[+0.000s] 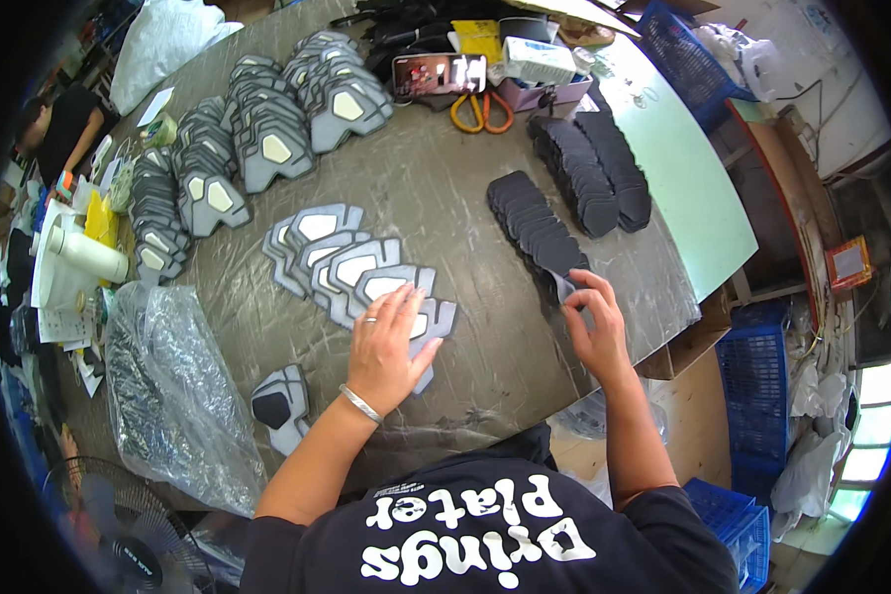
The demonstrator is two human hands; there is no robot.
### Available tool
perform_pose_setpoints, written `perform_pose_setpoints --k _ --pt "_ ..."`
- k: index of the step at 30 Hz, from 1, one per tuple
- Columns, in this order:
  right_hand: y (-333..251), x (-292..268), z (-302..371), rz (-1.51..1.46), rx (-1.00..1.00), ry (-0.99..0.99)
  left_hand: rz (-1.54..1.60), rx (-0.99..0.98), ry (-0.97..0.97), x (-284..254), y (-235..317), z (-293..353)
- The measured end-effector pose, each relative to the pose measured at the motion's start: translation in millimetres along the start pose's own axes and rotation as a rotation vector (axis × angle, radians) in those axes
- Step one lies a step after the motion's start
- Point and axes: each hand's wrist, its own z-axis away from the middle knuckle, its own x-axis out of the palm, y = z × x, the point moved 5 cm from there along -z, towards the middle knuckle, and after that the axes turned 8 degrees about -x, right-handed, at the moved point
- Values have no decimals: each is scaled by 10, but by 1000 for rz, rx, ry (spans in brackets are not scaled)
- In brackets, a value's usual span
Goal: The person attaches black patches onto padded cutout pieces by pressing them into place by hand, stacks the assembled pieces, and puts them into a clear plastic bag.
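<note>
Head view shows the left hand (390,348) lying palm down, fingers close together and thumb out to the side, on the near end of a fanned row of grey, angular panels with cream inserts (354,269). The panels have notched outlines, dark seams and raised pale centres; they overlap like shingles, running away from this hand toward its upper left. The right hand (598,332) pinches a thin, dark, flexible piece (563,287) between thumb and forefinger, its bent face catching light. That piece is at the near end of an overlapping row of matt black, rounded pads (530,216), stretching away beyond the right hand.

Left of the left hand, beside the forearm, a separate grey panel (289,436) carries a black pad (270,408). Between the hands lies a bare strip of the grey-brown, plastic-covered counter (455,213), widening beyond them. The counter's near edge passes just below both hands; its right edge slants upward to the right hand's right.
</note>
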Motion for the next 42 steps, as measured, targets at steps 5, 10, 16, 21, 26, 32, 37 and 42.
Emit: perform_pose_setpoints --k 5,10,16,21,26,32,37,42 --pt "2 23 329 -1002 379 179 -101 -32 -26 -78 -190 106" --pt "-110 305 301 -1190 586 73 -204 37 -69 -3 -162 200" --pt "-312 585 367 -974 670 -114 -194 -21 -64 21 175 742" --pt "-711 890 444 -723 614 -216 -9 -90 51 -73 2 978" --pt "-879 1009 375 -525 529 -301 73 -113 83 -87 -21 1024" --pt "-875 1060 382 -495 512 -272 34 -66 70 -40 -13 1067" --pt "-915 1049 342 -420 499 -294 2 -15 55 -30 11 1061" --pt "-936 1055 330 -367 473 -313 -35 -23 44 -3 19 1050"
